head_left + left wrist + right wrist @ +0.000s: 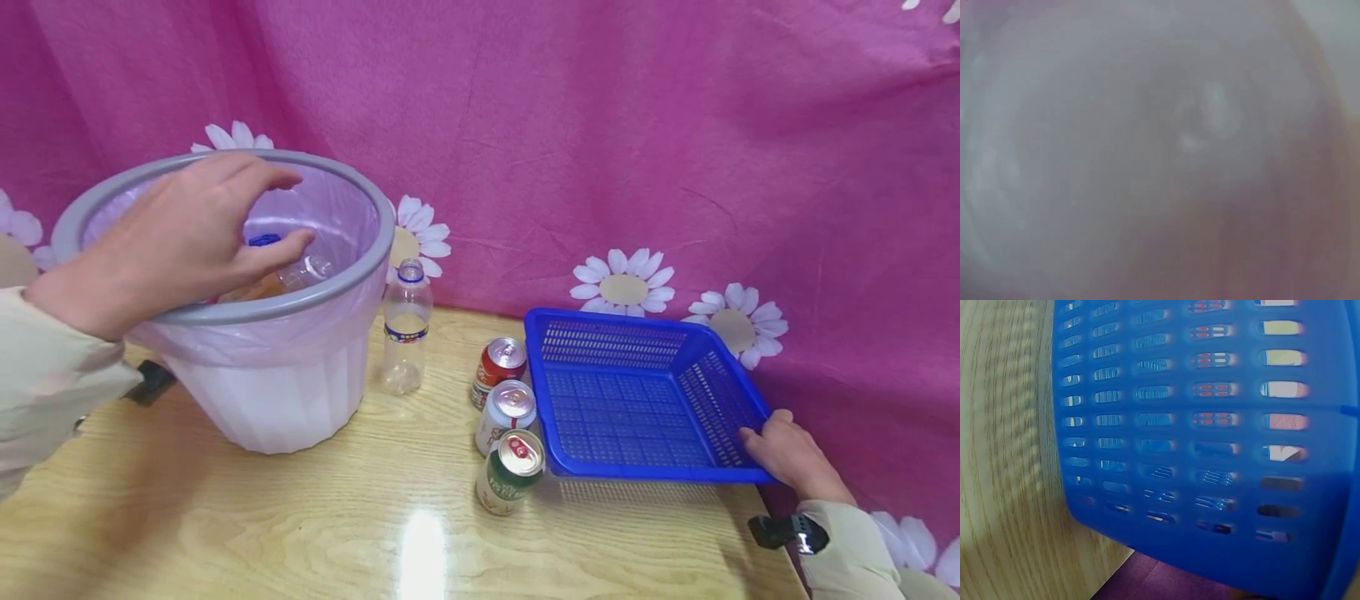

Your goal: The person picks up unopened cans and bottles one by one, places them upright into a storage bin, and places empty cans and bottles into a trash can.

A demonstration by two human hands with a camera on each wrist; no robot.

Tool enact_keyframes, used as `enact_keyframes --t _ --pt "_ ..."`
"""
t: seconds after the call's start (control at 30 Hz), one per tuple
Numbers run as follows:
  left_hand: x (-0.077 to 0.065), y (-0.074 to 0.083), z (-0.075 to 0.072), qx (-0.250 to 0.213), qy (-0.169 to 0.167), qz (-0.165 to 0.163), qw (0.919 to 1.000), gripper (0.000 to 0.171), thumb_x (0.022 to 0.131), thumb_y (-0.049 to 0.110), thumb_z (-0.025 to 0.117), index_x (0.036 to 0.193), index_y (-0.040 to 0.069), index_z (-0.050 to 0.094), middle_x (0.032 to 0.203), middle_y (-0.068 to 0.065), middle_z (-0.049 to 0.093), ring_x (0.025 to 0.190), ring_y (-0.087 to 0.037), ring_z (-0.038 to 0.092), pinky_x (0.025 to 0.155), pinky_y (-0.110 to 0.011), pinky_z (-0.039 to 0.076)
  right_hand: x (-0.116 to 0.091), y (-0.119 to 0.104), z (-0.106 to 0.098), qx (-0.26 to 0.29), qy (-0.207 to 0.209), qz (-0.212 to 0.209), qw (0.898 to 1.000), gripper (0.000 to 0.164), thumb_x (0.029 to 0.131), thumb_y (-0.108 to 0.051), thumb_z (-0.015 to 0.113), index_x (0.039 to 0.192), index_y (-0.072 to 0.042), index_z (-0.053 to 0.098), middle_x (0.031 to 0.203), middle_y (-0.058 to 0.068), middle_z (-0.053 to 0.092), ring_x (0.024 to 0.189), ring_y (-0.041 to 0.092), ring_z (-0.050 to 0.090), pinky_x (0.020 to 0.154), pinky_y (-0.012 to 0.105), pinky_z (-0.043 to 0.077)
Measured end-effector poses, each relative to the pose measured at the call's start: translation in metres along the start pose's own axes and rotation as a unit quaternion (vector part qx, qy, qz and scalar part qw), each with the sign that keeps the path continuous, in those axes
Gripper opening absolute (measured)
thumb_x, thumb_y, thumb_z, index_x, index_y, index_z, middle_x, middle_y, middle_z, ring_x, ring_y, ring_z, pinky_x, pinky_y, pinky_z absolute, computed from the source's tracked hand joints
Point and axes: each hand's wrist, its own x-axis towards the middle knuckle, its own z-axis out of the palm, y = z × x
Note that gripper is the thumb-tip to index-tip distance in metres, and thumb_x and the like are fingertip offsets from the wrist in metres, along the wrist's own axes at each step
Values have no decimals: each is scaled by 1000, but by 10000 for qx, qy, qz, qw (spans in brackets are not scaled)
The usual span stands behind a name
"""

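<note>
In the head view my left hand (183, 229) hangs over the mouth of a white trash bin (277, 400) with a grey rim and a thin plastic liner. Its thumb and fingers are apart, with nothing between them. Inside the bin lie clear plastic bottles (303, 271), partly hidden by the hand. My right hand (795, 457) grips the near right corner of a blue plastic basket (652, 473), thumb over the rim. The basket holds nothing. Its slotted side (1210, 462) fills most of the right wrist view. The left wrist view is a pale blur.
A capless clear bottle (406, 362) stands right of the bin. Along the basket's left side are a red can (491, 379), a pale can (497, 427) and a green-and-cream can (501, 487). Behind the wooden table (360, 533) hangs a pink flowered cloth (487, 150).
</note>
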Motion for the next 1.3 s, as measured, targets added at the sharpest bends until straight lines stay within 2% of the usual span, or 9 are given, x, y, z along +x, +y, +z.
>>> enact_keyframes --t 0.2,0.43,0.6,0.73,0.83,1.03,1.17,1.3 --pt "0 5 -2 -79 348 274 9990 51 86 27 75 129 0 65 124 -25 69 112 -45 65 98 -63 52 -1 1 1 -36 89 -112 9999 70 103 -31 43 122 33 24 110 56 47 98 62 57 87 70 49" --pt "2 19 -4 -273 279 397 9984 48 89 26 73 129 1 64 119 -23 68 111 -43 64 100 -62 51 -1 3 -1 -34 -2 -30 10000 71 103 -31 44 123 34 23 108 55 47 96 60 57 87 70 49" --pt "5 35 -3 -453 550 636 9954 45 89 22 74 128 1 65 116 -20 69 108 -38 63 97 -56 52 -2 2 -2 32 -117 89 9999 74 103 -31 44 126 34 20 112 55 45 98 60 55 90 70 49" --pt "10 48 2 -649 770 883 9910 41 88 18 75 124 -1 66 116 -21 70 110 -38 63 98 -55 52 -3 2 -1 37 -83 54 9999 75 103 -32 44 126 35 19 113 56 45 99 61 55 91 71 49" --pt "13 56 7 -780 831 937 9891 40 88 17 74 123 -1 67 118 -23 70 114 -40 64 100 -57 53 -3 3 1 3 9 -49 10000 73 103 -31 44 125 35 21 111 56 47 99 61 56 90 70 49" --pt "19 70 18 -952 848 1071 9860 39 92 19 69 123 -3 67 118 -20 72 113 -37 66 98 -53 55 -4 1 2 104 -100 159 9998 74 103 -31 43 127 34 18 114 56 44 100 60 54 92 71 48" --pt "22 77 25 -1048 787 1127 9850 39 93 18 67 125 -4 66 109 -18 71 105 -34 65 94 -48 56 -4 -1 0 185 -143 261 9994 74 104 -33 43 128 33 18 113 54 44 98 58 54 91 70 49" --pt "24 84 34 -1118 682 1104 9852 41 93 20 68 126 -4 65 113 -18 71 104 -32 64 96 -47 55 -5 -1 1 128 -94 198 9997 73 104 -31 43 127 33 19 114 55 43 98 59 54 91 70 50"
